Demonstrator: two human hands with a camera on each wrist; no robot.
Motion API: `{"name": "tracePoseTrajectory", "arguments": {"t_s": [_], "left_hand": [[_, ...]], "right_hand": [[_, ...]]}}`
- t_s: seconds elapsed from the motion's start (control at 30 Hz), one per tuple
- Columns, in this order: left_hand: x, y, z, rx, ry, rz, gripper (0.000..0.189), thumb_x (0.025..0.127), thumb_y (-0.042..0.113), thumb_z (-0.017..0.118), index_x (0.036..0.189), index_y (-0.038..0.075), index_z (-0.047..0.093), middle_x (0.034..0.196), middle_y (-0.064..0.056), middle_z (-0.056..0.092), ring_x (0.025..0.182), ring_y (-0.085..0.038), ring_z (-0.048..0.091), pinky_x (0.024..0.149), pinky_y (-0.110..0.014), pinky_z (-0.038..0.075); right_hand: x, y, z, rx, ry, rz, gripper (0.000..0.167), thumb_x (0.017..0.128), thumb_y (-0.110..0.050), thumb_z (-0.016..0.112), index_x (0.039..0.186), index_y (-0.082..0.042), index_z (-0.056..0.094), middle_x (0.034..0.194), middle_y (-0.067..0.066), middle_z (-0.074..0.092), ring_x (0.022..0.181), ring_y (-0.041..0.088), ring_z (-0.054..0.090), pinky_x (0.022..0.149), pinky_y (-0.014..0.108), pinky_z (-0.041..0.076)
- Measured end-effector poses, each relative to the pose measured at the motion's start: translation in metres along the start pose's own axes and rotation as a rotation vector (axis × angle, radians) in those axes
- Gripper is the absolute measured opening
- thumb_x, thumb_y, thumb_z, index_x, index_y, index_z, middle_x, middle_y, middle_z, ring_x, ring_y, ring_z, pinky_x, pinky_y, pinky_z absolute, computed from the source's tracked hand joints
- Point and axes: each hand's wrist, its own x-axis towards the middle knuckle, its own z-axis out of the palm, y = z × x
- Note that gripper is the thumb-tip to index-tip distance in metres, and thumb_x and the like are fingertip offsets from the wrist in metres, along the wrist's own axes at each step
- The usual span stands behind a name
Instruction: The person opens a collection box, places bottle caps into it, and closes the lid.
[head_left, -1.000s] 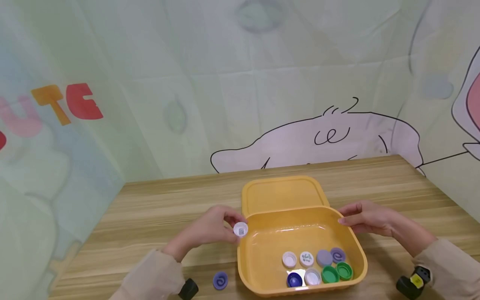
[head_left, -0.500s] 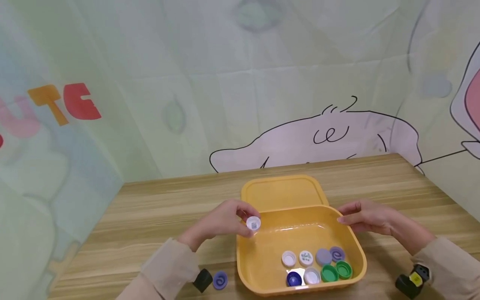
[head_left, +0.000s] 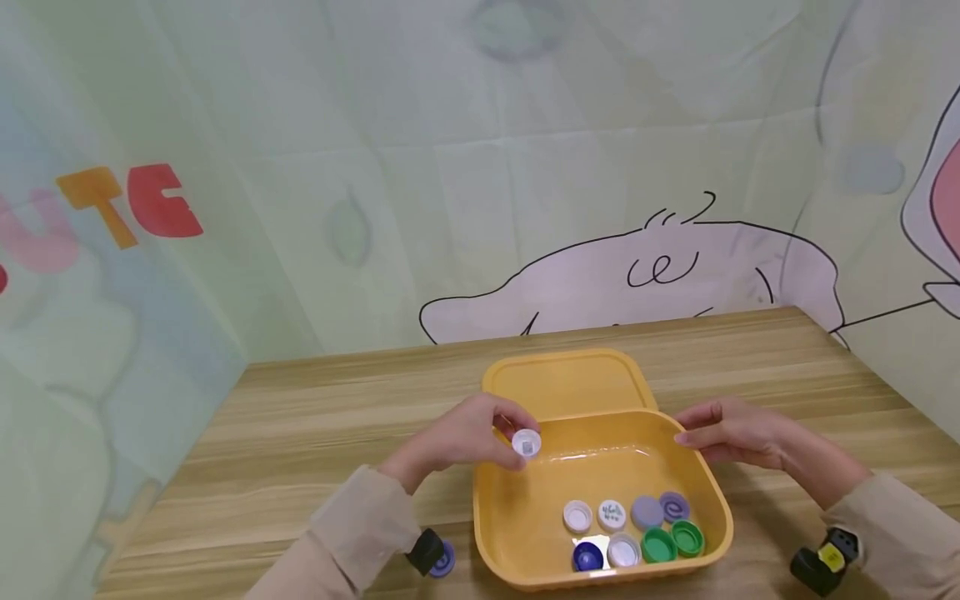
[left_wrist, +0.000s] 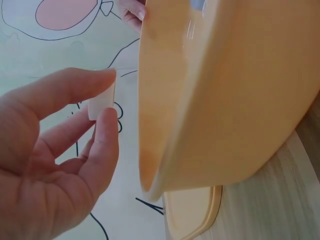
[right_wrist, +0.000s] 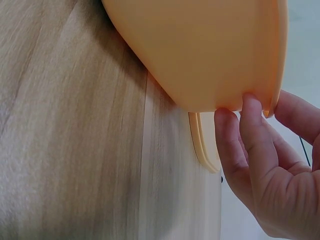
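Observation:
My left hand [head_left: 472, 433] pinches a white bottle cap [head_left: 527, 444] between thumb and fingers, over the back left part of a yellow plastic box [head_left: 517, 517]. In the left wrist view the cap [left_wrist: 101, 104] is seen edge-on, beside the box's rim. At the box's back right corner my right hand [head_left: 738, 433] grips the rim, thumb on top and fingertips against the outer wall, as the right wrist view shows. Several caps sit in the front right of the box: a dark blue one [head_left: 587, 557], green ones [head_left: 658, 546], white ones [head_left: 623, 551] and purple ones [head_left: 674, 507].
Behind the box a yellow lid [head_left: 566, 387] lies flat on the wooden table [head_left: 337, 408]. Left of the box is a purple cap [head_left: 444, 560], partly covered by the left wrist camera [head_left: 425, 551]. A printed cloth backdrop [head_left: 375, 167] hangs behind the table.
My left hand has moved right with the white cap, from the box's left rim to over its inside. The right hand and the box stay in place.

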Motion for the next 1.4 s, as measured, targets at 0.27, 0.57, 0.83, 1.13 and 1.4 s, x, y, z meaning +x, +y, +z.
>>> {"name": "tracePoseTrajectory", "arguments": {"t_s": [0.27, 0.57, 0.83, 1.13, 1.4], "left_hand": [[0.007, 0.002, 0.004, -0.005, -0.009, 0.007, 0.032, 0.07, 0.0, 0.077, 0.101, 0.003, 0.068, 0.086, 0.0, 0.063, 0.078, -0.014, 0.055, 0.07, -0.023, 0.048], [0.014, 0.006, 0.01, -0.008, -0.039, 0.002, 0.032, 0.07, -0.002, 0.076, 0.1, 0.004, 0.069, 0.085, 0.002, 0.064, 0.077, -0.013, 0.055, 0.067, -0.021, 0.048], [0.023, 0.011, 0.016, 0.003, -0.042, 0.005, 0.03, 0.07, 0.0, 0.077, 0.098, 0.006, 0.069, 0.083, 0.002, 0.064, 0.076, -0.013, 0.055, 0.067, -0.021, 0.047], [0.033, 0.019, 0.023, 0.003, -0.067, -0.01, 0.029, 0.071, 0.001, 0.077, 0.097, 0.008, 0.069, 0.083, 0.003, 0.064, 0.077, -0.012, 0.056, 0.068, -0.02, 0.047], [0.041, 0.021, 0.032, -0.011, -0.087, 0.004, 0.027, 0.071, 0.0, 0.077, 0.096, 0.008, 0.07, 0.082, 0.003, 0.064, 0.075, -0.01, 0.055, 0.068, -0.019, 0.046]], "right_hand": [[0.0, 0.002, -0.001, 0.024, -0.022, -0.019, 0.043, 0.089, -0.008, 0.062, 0.124, 0.014, 0.049, 0.107, 0.012, 0.065, 0.094, 0.022, 0.064, 0.082, 0.037, 0.052], [0.001, 0.003, -0.002, 0.03, -0.026, -0.018, 0.044, 0.089, -0.008, 0.062, 0.125, 0.014, 0.049, 0.108, 0.011, 0.065, 0.094, 0.022, 0.064, 0.082, 0.037, 0.051], [0.001, 0.003, -0.002, 0.033, -0.03, -0.02, 0.044, 0.089, -0.008, 0.062, 0.124, 0.014, 0.048, 0.107, 0.01, 0.066, 0.094, 0.022, 0.064, 0.082, 0.037, 0.052], [0.0, 0.002, -0.002, 0.039, -0.026, -0.014, 0.042, 0.088, -0.008, 0.062, 0.123, 0.013, 0.051, 0.107, 0.009, 0.066, 0.094, 0.022, 0.064, 0.083, 0.037, 0.051], [-0.001, 0.001, -0.002, 0.042, -0.024, -0.013, 0.042, 0.088, -0.01, 0.064, 0.122, 0.012, 0.052, 0.107, 0.01, 0.066, 0.094, 0.022, 0.064, 0.083, 0.037, 0.051]]}}
